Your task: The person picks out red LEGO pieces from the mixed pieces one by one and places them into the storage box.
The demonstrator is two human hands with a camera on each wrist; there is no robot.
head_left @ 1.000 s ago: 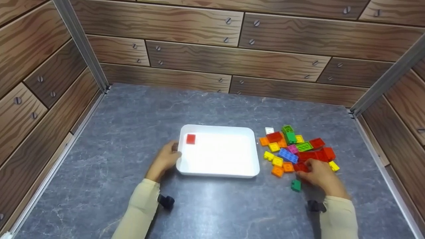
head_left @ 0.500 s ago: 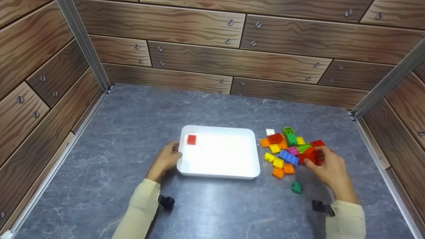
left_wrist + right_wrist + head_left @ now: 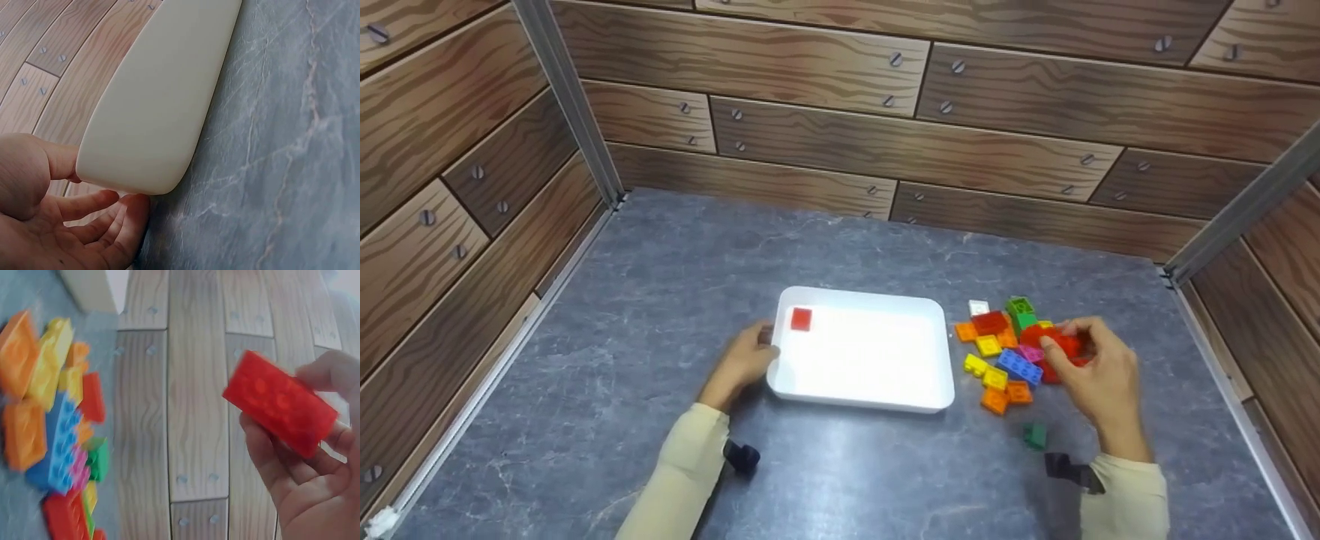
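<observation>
Between left hand point(image 3: 746, 358), gripping its nearer end, and right hand point(image 3: 1110, 379), pinching red brick point(image 3: 281, 405) aloft near loose bricks point(image 3: 1020, 367), lies white tray point(image 3: 870, 360), long axis running hand to hand.

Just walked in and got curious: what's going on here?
A person's right hand holds a red brick up by a pile of toy bricks. The left hand grips the tray by its left side. One red piece lies in the tray; a green brick sits apart from the pile.
</observation>
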